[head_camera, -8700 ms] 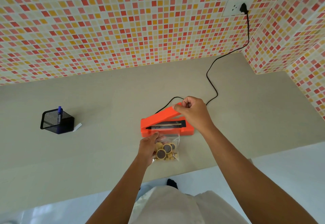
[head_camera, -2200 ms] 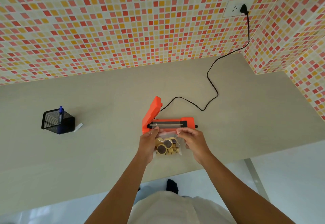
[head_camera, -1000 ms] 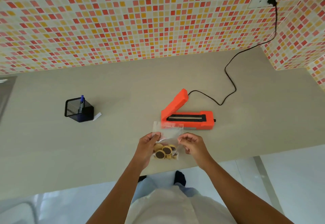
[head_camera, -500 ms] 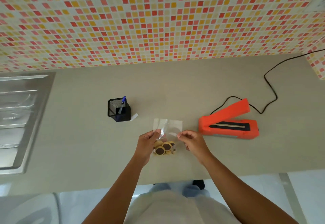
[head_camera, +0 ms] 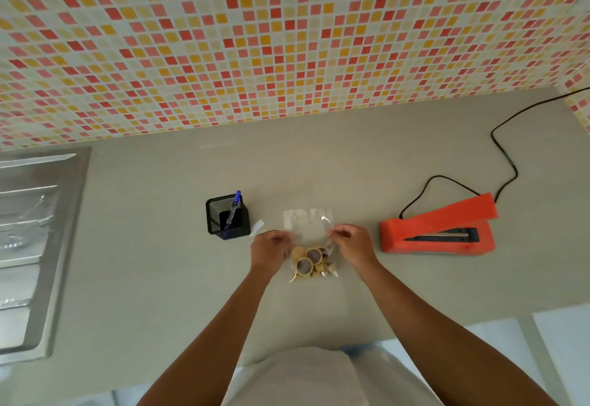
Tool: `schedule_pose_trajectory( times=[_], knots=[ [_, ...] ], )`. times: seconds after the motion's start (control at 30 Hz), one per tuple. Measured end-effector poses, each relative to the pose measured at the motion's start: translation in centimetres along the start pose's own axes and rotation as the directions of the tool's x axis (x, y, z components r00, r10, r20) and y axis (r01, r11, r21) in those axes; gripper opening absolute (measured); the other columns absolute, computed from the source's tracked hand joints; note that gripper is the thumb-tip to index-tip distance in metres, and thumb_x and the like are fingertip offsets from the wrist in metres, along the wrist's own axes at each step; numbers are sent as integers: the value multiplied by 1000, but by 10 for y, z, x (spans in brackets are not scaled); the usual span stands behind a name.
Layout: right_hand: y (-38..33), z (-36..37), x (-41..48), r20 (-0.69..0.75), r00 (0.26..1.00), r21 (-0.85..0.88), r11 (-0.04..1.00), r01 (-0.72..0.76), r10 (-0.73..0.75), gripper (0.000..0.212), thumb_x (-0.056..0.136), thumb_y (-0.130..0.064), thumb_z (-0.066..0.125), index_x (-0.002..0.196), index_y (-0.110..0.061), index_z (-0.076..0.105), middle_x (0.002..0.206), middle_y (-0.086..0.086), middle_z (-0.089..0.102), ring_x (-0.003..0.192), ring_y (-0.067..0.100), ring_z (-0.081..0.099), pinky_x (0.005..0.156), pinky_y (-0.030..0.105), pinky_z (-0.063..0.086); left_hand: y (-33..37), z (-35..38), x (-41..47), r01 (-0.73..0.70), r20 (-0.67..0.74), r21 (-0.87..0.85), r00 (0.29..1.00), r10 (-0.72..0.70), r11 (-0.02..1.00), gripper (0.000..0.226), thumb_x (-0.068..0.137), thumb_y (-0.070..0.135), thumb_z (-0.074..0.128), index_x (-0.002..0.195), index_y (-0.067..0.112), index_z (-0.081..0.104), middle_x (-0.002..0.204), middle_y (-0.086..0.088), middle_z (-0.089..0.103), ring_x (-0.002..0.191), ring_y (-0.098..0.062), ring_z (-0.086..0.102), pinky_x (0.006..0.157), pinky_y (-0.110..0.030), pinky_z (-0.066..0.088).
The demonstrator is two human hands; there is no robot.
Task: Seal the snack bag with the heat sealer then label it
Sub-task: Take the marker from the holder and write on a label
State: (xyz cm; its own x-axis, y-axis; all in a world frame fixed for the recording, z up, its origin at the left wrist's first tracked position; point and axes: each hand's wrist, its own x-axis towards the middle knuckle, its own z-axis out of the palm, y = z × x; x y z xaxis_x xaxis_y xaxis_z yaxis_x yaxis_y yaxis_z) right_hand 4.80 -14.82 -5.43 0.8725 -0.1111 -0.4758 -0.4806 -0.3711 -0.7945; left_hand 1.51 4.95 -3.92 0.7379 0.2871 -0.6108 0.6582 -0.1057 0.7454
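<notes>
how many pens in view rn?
1: a blue pen stands tilted in the black mesh holder, left of the snack bag. Shorter ones could be hidden inside the holder.

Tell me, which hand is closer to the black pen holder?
Left. The left hand pinches the left edge of the snack bag, just beside the pen holder; the right hand pinches the opposite edge, farther off, toward the orange sealer.
</notes>
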Motion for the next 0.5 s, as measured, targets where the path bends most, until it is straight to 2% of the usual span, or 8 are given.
schedule_pose_trajectory(
  times=[0.1,0.17,0.27,0.37,0.43,0.5],
  knots=[
    [3,2,9,-54,998,-31,999,-24,22,7,83,-11,75,88,-6,77,82,5,73,78,16,65,81,35,52,-6,3,16,-22,30,67,999,20,997,28,71,9,73,63,35,75,70,-3,74,69,-24,69,78,-53,59],
    [3,3,12,-71,997,-55,998,-31,27,7,83,-12,75,87,-7,77,82,6,74,77,17,65,79,35,53,-11,8,25,-55,33,121,998,51,991,25,68,13,70,63,37,74,71,0,75,69,-21,70,76,-51,60],
    [2,4,14,-100,995,-101,994,-29,19,4,83,-13,74,84,-10,76,77,2,72,74,17,66,73,31,51,6,11,17,-69,25,195,998,66,978,12,68,23,68,72,32,75,75,4,75,75,-17,71,78,-41,60],
    [0,5,15,-106,994,-140,990,-29,14,2,83,-15,74,82,-13,75,75,0,71,71,16,65,69,26,48,12,13,13,-93,-5,288,995,99,953,8,78,18,71,83,20,76,77,3,74,78,-15,69,73,-29,54],
    [-1,5,14,-110,994,-161,987,-24,6,2,83,-16,74,81,-15,74,74,-3,70,70,14,65,68,25,47,14,14,11,-91,-31,314,994,106,945,5,80,21,71,83,19,75,76,4,73,76,-16,68,67,-26,49],
    [-2,6,13,-118,993,-183,983,-13,-9,1,82,-16,74,82,-15,75,72,-5,69,69,12,64,67,24,46,15,15,7,-92,-53,313,992,114,945,6,80,22,71,85,21,74,78,6,72,77,-15,68,69,-27,52]
  ],
)
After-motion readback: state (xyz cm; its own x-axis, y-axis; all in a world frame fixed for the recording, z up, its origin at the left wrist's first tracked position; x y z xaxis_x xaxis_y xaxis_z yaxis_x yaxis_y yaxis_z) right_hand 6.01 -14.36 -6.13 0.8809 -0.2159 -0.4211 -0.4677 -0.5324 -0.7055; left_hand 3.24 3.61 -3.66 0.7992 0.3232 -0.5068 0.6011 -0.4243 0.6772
